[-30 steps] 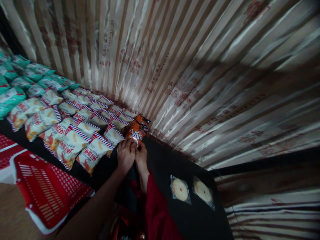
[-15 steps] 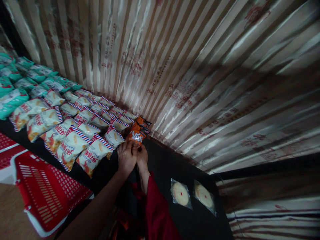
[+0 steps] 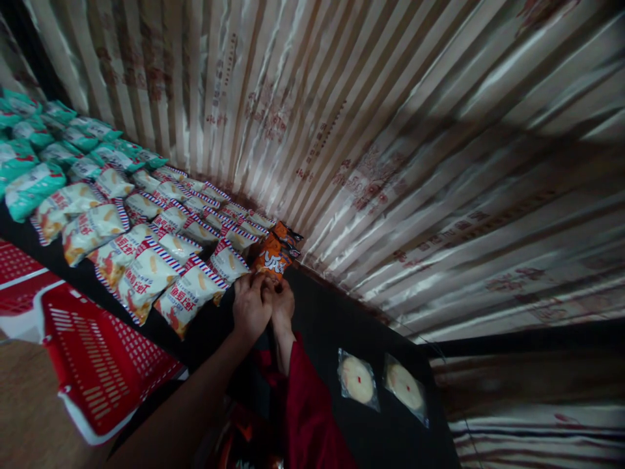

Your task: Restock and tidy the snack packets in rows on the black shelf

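Observation:
My left hand (image 3: 251, 307) and my right hand (image 3: 283, 303) are side by side, almost touching, at the near end of an orange snack bag (image 3: 272, 260). The fingers of both are curled in at the bag's lower edge and hide part of it. A second orange bag (image 3: 283, 230) with a dark crimped end lies just behind. To the left, white snack bags (image 3: 188, 290) with red lettering and striped edges lie in rows, the closest one a little apart from my left hand. The right arm wears a dark red sleeve; the left forearm is bare.
Teal bags (image 3: 36, 189) fill the table's far left. Two round flat pastries in clear wrappers, a nearer one (image 3: 359, 381) and a farther one (image 3: 406, 386), lie on the black tabletop (image 3: 325, 326). Red baskets (image 3: 97, 352) stand below its front edge. A pleated curtain (image 3: 303, 98) hangs behind.
The view has shifted slightly, so the scene sits a little farther right. My hands stay at the orange bag's near end with their fingers curled in; nothing else has visibly moved.

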`<state>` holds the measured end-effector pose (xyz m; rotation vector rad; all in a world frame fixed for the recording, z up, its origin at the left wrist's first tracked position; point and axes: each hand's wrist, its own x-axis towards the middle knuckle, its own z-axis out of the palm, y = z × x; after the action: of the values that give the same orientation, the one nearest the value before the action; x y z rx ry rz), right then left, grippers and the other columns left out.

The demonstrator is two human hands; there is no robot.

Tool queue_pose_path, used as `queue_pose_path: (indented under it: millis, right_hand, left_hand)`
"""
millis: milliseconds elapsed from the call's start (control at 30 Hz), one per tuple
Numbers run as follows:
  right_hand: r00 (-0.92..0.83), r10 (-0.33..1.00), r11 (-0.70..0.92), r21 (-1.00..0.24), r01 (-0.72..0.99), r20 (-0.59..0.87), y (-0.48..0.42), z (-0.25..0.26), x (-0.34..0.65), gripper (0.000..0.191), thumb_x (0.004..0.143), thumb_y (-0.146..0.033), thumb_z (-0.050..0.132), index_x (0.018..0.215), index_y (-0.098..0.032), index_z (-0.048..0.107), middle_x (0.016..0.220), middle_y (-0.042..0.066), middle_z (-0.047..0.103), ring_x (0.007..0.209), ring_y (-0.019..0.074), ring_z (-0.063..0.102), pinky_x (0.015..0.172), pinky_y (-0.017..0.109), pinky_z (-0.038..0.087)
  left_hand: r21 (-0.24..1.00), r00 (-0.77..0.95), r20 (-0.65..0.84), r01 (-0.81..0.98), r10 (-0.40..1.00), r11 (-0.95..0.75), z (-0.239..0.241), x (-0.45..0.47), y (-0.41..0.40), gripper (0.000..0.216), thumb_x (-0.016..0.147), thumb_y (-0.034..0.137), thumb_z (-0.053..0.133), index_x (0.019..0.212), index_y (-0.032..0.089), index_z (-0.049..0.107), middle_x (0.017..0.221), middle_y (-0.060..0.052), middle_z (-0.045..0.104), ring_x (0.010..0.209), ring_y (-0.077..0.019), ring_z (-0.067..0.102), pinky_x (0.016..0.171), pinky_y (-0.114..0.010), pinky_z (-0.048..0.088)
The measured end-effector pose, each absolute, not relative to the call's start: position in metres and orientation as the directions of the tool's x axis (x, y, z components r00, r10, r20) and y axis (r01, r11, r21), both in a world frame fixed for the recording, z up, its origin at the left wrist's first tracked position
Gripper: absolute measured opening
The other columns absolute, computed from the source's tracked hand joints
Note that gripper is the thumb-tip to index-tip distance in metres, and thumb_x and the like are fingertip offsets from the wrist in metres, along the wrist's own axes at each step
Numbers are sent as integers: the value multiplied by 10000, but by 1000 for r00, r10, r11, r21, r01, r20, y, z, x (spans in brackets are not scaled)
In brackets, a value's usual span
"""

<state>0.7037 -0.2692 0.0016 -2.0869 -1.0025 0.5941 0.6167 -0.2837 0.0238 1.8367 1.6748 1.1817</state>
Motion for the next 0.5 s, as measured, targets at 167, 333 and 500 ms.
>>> queue_pose_path:
  millis: [167, 333, 500]
  right_hand:
    - [570, 813, -443, -760, 476, -117, -270, 8, 701, 358, 793, -491, 552, 1033, -240, 642, 858, 16, 715, 731, 174, 659, 629, 249, 475]
    - [587, 800, -486, -705, 517, -121, -270, 13, 696, 405, 817, -511, 531, 1108, -240, 612, 916, 34, 706, 794, 188, 658, 672, 268, 472]
    - [586, 802, -498, -672, 548, -117, -271, 17, 695, 416, 840, -541, 493, 1111, -245, 604, 915, 41, 696, 800, 202, 648, 687, 289, 463]
  left_hand:
    - [740, -76, 305, 647, 949, -186, 25, 617, -283, 336, 802, 169, 486, 1088, 175, 663, 1174, -108, 586, 1129, -288, 494, 1001, -416, 433]
    - [746, -55, 268, 644, 962, -171, 24, 615, -281, 346, 800, 162, 484, 1089, 142, 672, 1167, -121, 603, 1136, -286, 486, 1020, -407, 415]
    - [765, -80, 267, 624, 960, -161, 21, 615, -278, 360, 787, 153, 489, 1095, 178, 673, 1161, -92, 610, 1120, -274, 497, 1025, -400, 410]
